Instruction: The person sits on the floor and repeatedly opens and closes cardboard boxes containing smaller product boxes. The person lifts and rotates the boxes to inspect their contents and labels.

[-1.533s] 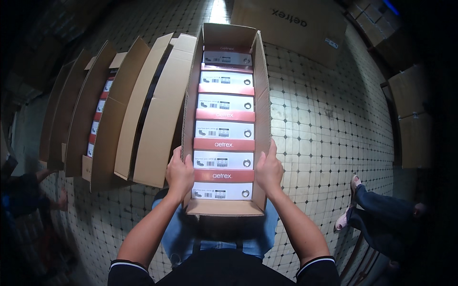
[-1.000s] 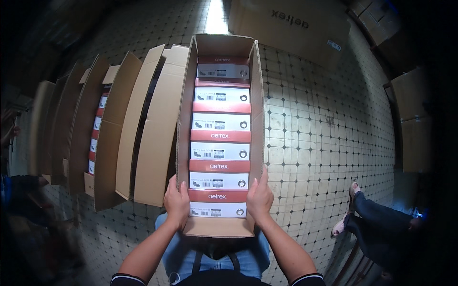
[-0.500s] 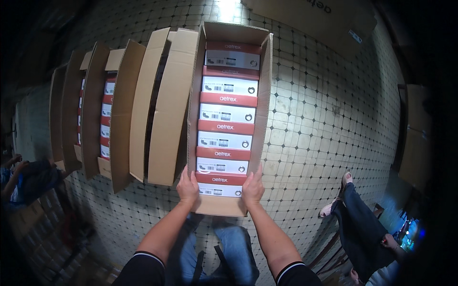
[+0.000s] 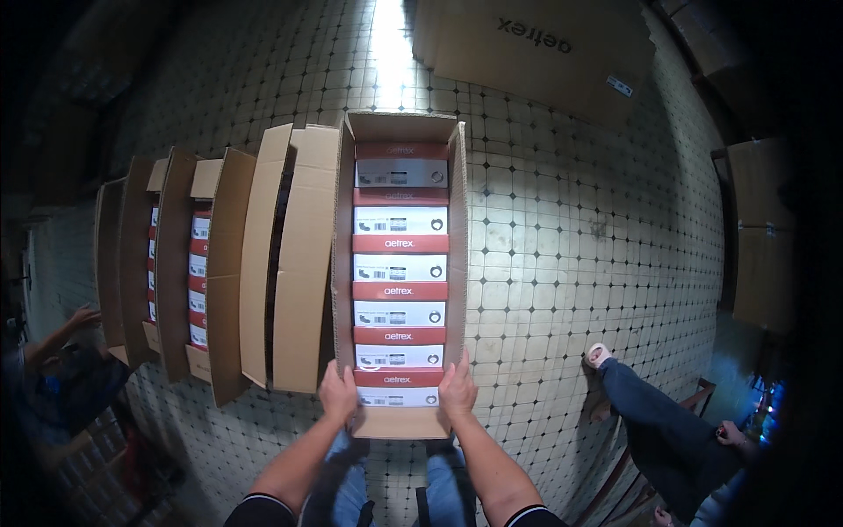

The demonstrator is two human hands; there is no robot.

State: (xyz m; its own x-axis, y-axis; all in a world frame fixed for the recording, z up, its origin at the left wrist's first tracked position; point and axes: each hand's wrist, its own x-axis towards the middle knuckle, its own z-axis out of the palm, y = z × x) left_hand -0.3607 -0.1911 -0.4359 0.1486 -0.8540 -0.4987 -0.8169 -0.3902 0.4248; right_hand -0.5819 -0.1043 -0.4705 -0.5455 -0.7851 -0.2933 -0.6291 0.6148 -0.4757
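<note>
A long, open cardboard carton (image 4: 397, 426) lies in front of me, its near end between my hands. My left hand (image 4: 338, 393) grips the near left side wall, thumb on the inside. On the opposite wall my right hand (image 4: 457, 386) has the same kind of grip, fingers wrapped around the outside and hidden. Inside, a row of red and white shoe boxes (image 4: 399, 314) runs from the near end to the far end, labelled ends up. The far boxes lie in shadow.
Several more cartons stand in a row at left, including one with its flaps (image 4: 303, 263) nearly together. A large cardboard box (image 4: 536, 66) is on the tiled floor (image 4: 544, 255) at the far right. One seated person's leg (image 4: 659, 408) is at right; another person's arm (image 4: 66, 334) reaches in at left.
The cartons and my hands now appear lower in the picture, and more of the large far box shows. Both hands keep their hold. The person at left has stretched an arm toward the cartons.
</note>
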